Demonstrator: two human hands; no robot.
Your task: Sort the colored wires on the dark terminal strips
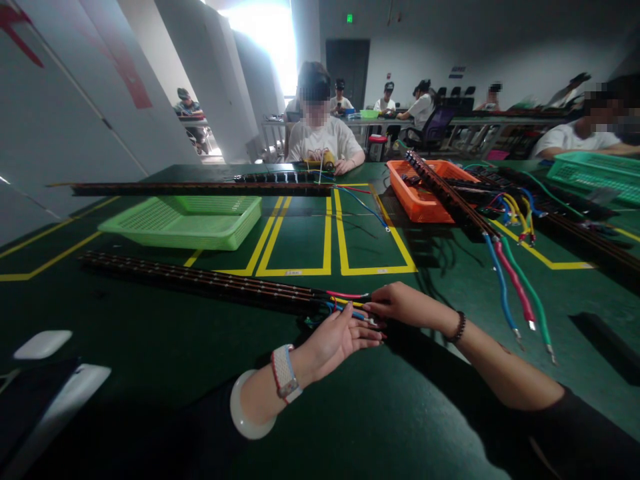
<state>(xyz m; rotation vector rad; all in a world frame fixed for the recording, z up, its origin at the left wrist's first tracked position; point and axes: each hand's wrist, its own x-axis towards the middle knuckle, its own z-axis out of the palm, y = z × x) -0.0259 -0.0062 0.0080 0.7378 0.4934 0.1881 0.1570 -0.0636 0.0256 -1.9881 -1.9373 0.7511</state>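
A long dark bar assembly (200, 280) with copper-coloured strips lies on the green table in front of me. Red, yellow and blue wires come out of its right end. My left hand (337, 343) is palm up under these wire ends, fingers stretched out. The blue wire (356, 314) lies across its fingers, close to the thumb. From the right, my right hand (407, 305) has its fingertips pinched at the end of the yellow wire (345, 301). Just above that wire, the red wire (345, 295) runs toward the same fingertips. The fingers partly hide the wire tips.
Behind the bar stand a green basket (220, 230) and another long bar (200, 190). An orange basket (425, 207) at right supports a bar with thick blue, red and green cables (525, 293). A dark strip (607, 347) lies far right. A person (325, 140) sits opposite.
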